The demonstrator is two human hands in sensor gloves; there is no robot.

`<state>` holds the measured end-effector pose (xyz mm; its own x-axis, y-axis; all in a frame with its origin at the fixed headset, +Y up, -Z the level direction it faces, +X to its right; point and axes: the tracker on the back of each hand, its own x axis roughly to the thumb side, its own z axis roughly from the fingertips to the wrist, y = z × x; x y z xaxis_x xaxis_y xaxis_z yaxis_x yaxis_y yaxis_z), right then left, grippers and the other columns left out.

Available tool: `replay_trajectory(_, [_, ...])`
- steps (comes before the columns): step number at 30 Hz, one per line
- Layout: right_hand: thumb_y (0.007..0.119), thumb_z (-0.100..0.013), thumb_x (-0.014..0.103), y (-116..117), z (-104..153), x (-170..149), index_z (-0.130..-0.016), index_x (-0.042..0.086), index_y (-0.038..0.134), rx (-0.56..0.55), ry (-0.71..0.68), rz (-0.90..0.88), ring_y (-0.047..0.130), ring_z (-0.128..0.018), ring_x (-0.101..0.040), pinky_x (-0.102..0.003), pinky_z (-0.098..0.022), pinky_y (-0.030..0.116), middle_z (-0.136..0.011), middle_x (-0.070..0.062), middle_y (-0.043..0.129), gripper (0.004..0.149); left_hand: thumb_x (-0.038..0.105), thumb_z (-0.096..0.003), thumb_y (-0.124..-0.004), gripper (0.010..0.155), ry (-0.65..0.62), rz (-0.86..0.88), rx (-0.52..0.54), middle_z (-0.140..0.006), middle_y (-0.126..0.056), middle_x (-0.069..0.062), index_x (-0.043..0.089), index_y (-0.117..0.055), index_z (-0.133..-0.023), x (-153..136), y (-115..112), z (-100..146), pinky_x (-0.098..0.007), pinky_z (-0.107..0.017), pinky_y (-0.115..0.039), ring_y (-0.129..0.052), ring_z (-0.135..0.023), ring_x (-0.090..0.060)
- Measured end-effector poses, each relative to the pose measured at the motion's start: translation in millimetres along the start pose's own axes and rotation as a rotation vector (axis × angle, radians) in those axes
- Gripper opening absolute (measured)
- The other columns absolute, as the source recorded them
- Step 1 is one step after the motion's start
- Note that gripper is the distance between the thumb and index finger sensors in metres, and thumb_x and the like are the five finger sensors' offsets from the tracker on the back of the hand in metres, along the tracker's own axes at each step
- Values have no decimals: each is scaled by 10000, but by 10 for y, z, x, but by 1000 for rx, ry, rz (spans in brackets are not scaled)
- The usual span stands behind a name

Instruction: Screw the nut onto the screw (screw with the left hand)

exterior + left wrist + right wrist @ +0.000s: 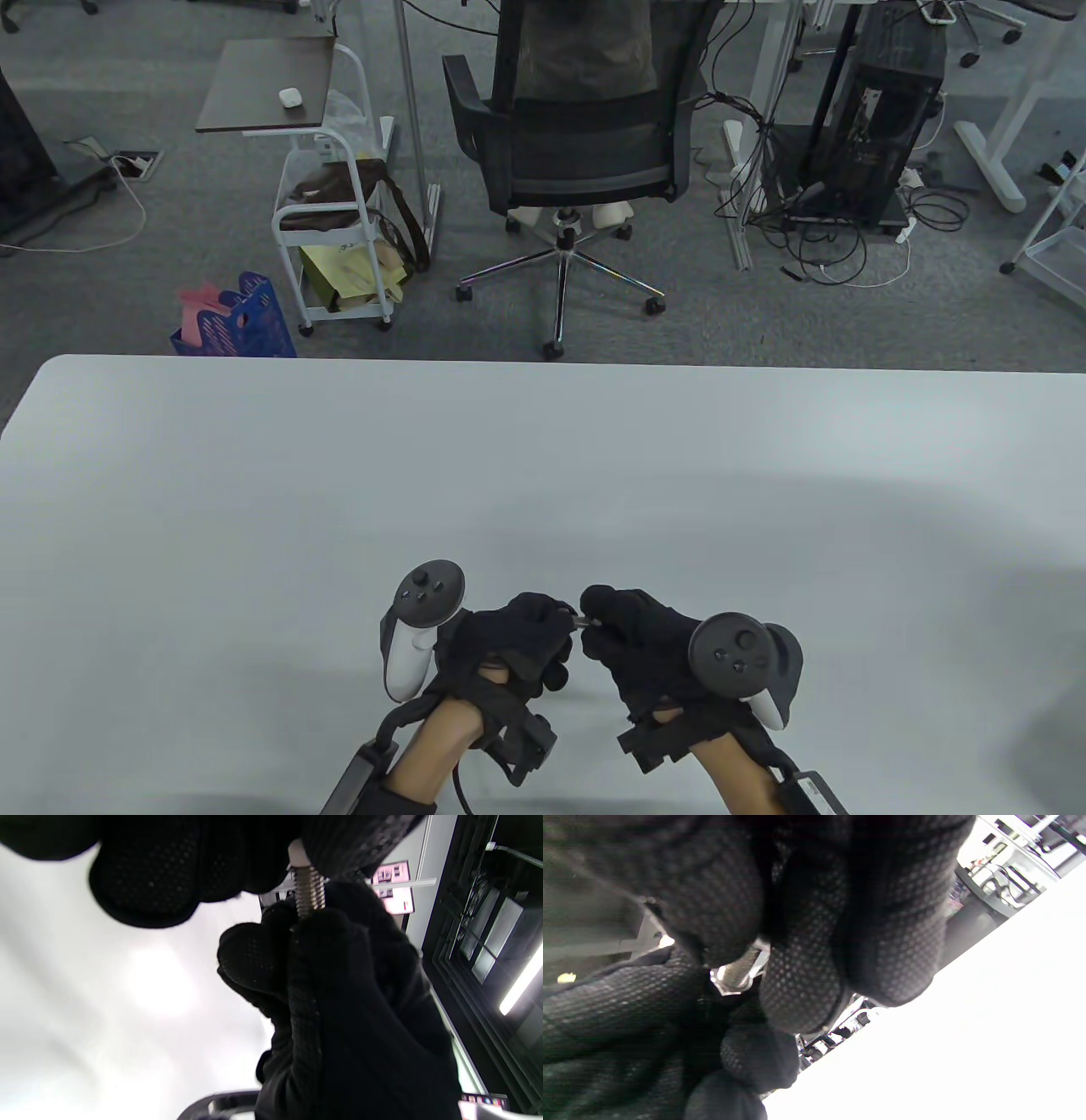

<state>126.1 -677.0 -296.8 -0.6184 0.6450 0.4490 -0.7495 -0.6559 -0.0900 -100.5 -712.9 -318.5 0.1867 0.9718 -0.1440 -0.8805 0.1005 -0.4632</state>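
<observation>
Table view: left hand (509, 641) and right hand (645, 645) meet low centre above the tabletop (543, 475), pinching the screw (585, 622), axis lying left-right.

Left wrist view: threaded shank runs vertically, upper centre.

Right wrist view: nut (729, 982) held by left fingers; threading judged underway, further turning needed.

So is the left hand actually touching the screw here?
Touching. In the left wrist view the left hand's fingers close around the top end of the threaded screw, no gap visible.
</observation>
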Motion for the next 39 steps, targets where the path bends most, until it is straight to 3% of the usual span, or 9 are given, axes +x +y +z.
replay_trajectory(8, [970,-305,338,51,7,-23,-723,186,934,21,1,-9,1216,-360,-118,-330,-339,1071,-663,-75,1038,446,397,-427,-725,567,13,-2,51,-695,-898,-268,35,-792,-859,-50,12,-36,-562,-322,-772,-962,-404,-429])
replay_trajectory(12, [968,-305,336,9,16,-31,-717,184,938,-10,9,-56,1218,-353,-115,-327,-331,1074,-654,-78,1043,440,448,-431,-731,662,19,34,12,-780,-836,-277,43,-689,-952,-49,46,-5,-565,-361,-756,-939,-464,-434])
replay_trajectory(16, [960,-306,338,-11,14,-45,-715,188,938,-24,15,-81,1220,-349,-111,-324,-330,1075,-651,-74,1046,437,390,-425,-745,541,-14,17,16,-710,-888,-269,38,-801,-832,9,42,-1,-567,-332,-766,-955,-420,-434])
replay_trajectory(21, [961,-305,340,-64,7,-30,-713,190,939,-57,14,-116,1221,-345,-111,-322,-330,1075,-649,-70,1048,435,451,-437,-724,695,-26,60,-49,-848,-769,-292,44,-620,-991,20,50,-13,-567,-396,-736,-913,-513,-439])
replay_trajectory(24, [963,-306,343,-55,13,-48,-712,196,941,-73,23,-105,1220,-352,-111,-322,-333,1075,-652,-66,1049,432,422,-420,-745,582,-20,14,11,-685,-916,-290,15,-828,-828,26,26,-46,-582,-316,-764,-963,-395,-454])
replay_trajectory(27, [962,-315,349,-12,14,-111,-728,189,937,-55,69,-128,1218,-369,-124,-333,-347,1066,-665,-73,1044,443,396,-419,-746,563,-21,-47,41,-657,-914,-275,4,-807,-818,40,7,-50,-577,-310,-767,-962,-378,-432])
replay_trajectory(34, [985,-299,296,24,7,-56,-745,167,925,-7,29,-21,1211,-388,-131,-334,-355,1066,-688,-104,1023,468,351,-429,-750,563,-43,-95,-14,-756,-830,-265,36,-714,-895,67,14,-48,-566,-367,-743,-927,-461,-420])
replay_trajectory(37, [978,-292,316,-2,7,-28,-724,171,936,-32,9,-10,1220,-349,-109,-321,-326,1078,-653,-89,1043,458,454,-433,-720,709,-42,-66,-11,-841,-768,-300,44,-607,-1001,50,27,-21,-574,-395,-729,-911,-504,-439])
replay_trajectory(39, [976,-288,320,1,17,-9,-718,170,940,-29,-3,-17,1225,-334,-105,-319,-316,1081,-642,-89,1050,456,459,-422,-726,644,-49,-65,61,-756,-857,-312,32,-767,-903,48,42,-19,-589,-350,-743,-937,-440,-462])
